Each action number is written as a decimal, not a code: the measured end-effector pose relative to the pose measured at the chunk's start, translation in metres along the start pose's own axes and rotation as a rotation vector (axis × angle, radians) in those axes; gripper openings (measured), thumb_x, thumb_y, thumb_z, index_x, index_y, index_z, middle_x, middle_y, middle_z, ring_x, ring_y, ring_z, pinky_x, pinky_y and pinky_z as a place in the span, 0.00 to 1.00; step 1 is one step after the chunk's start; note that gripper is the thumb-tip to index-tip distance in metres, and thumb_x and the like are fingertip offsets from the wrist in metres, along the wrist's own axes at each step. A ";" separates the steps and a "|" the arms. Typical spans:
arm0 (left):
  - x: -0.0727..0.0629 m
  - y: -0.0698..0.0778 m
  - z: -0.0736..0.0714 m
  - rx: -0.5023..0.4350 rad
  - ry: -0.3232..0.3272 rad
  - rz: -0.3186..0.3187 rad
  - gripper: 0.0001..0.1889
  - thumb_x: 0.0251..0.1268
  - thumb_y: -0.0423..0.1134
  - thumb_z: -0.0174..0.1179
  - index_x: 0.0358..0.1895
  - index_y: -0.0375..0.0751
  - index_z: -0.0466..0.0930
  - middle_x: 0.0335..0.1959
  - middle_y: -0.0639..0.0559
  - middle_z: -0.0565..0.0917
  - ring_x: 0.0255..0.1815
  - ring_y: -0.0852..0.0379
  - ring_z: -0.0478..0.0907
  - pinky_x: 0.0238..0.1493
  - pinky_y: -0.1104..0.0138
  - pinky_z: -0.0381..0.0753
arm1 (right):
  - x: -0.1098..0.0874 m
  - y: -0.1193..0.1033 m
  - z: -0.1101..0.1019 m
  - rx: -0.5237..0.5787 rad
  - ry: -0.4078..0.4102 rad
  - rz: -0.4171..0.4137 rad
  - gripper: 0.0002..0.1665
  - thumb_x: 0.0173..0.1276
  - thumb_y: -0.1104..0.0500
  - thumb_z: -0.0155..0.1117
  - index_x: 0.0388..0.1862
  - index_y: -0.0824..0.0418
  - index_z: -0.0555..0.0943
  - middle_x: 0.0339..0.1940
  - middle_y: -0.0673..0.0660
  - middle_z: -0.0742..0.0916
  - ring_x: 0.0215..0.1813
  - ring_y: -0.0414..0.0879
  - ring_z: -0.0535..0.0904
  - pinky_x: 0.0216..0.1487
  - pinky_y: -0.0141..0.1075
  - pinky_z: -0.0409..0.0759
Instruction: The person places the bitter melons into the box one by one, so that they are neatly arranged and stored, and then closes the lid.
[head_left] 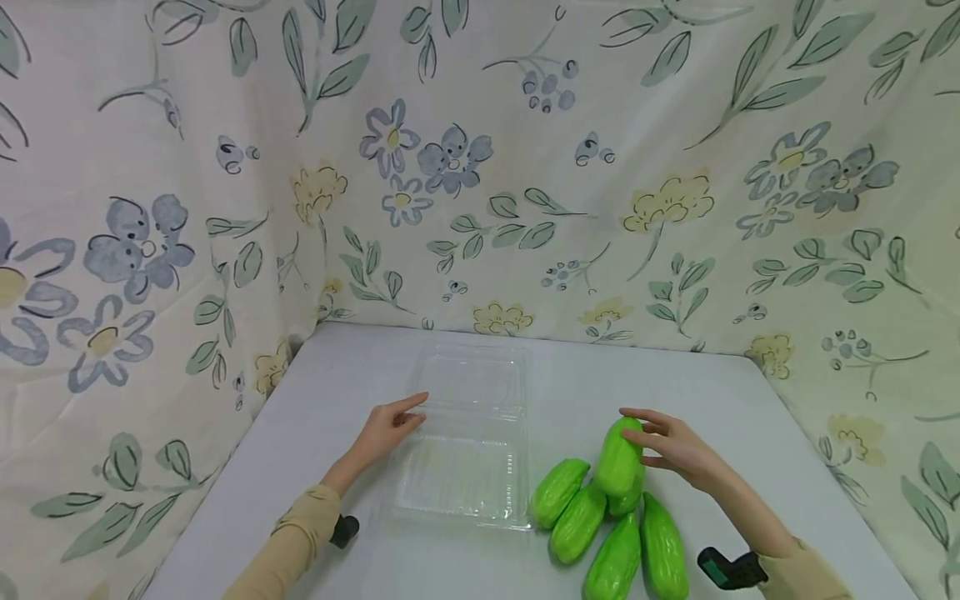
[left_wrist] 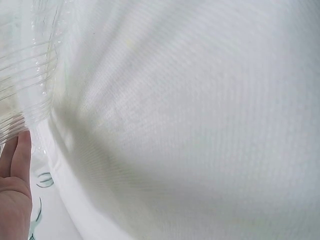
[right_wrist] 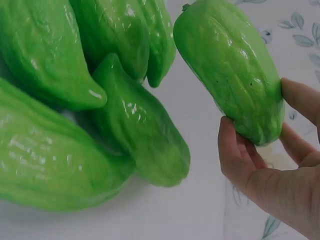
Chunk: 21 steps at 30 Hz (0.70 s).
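My right hand (head_left: 675, 446) grips one end of a plump, glossy green gourd (head_left: 619, 462) between thumb and fingers. In the right wrist view this gourd (right_wrist: 232, 67) is raised apart from the others, with its stem end away from the fingers. Under and around it in the head view lie several similar gourds (head_left: 577, 523). A clear plastic clamshell box (head_left: 461, 475) lies with its lid (head_left: 472, 379) folded back, away from me. At its left side, near the hinge, my left hand (head_left: 386, 429) reaches in with thumb and forefinger apart. The left wrist view shows these fingers (left_wrist: 21, 157) right at the ribbed plastic.
The white-covered table (head_left: 637, 375) reaches back to a flower-printed cloth (head_left: 525, 167) hanging behind and along the sides. The gourds lie just right of the box's front part. A dark device (head_left: 731, 569) sits on the right wrist, another (head_left: 345, 531) on the left.
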<state>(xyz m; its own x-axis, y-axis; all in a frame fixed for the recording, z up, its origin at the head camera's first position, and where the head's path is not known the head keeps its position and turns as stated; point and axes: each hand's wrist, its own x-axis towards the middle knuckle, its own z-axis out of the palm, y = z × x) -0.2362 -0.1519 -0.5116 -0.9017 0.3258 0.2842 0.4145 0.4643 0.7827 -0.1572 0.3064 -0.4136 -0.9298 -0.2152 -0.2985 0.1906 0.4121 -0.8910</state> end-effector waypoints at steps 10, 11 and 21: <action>0.000 -0.003 0.000 0.002 -0.022 -0.009 0.23 0.66 0.39 0.59 0.63 0.37 0.73 0.20 0.47 0.76 0.20 0.68 0.63 0.23 0.73 0.63 | 0.016 -0.003 0.018 0.052 -0.014 -0.010 0.36 0.70 0.50 0.59 0.72 0.62 0.62 0.72 0.74 0.58 0.71 0.66 0.59 0.57 0.49 0.76; 0.000 -0.003 0.000 0.000 -0.022 -0.008 0.23 0.66 0.40 0.59 0.63 0.37 0.73 0.20 0.46 0.76 0.20 0.68 0.63 0.23 0.73 0.63 | 0.017 -0.004 0.020 0.054 -0.015 -0.012 0.36 0.70 0.50 0.58 0.72 0.62 0.62 0.72 0.74 0.58 0.71 0.66 0.59 0.57 0.48 0.76; 0.000 -0.002 -0.001 -0.003 -0.011 -0.004 0.22 0.66 0.40 0.59 0.63 0.40 0.74 0.60 0.41 0.77 0.26 0.65 0.72 0.24 0.73 0.67 | 0.025 -0.020 0.045 0.105 -0.010 -0.032 0.36 0.70 0.52 0.59 0.72 0.64 0.62 0.72 0.73 0.58 0.73 0.67 0.54 0.57 0.48 0.76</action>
<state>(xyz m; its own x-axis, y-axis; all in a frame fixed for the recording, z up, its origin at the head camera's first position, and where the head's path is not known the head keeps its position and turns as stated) -0.2373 -0.1534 -0.5129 -0.9022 0.3324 0.2749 0.4100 0.4633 0.7856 -0.1699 0.2534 -0.4181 -0.9330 -0.2358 -0.2718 0.1930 0.3097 -0.9310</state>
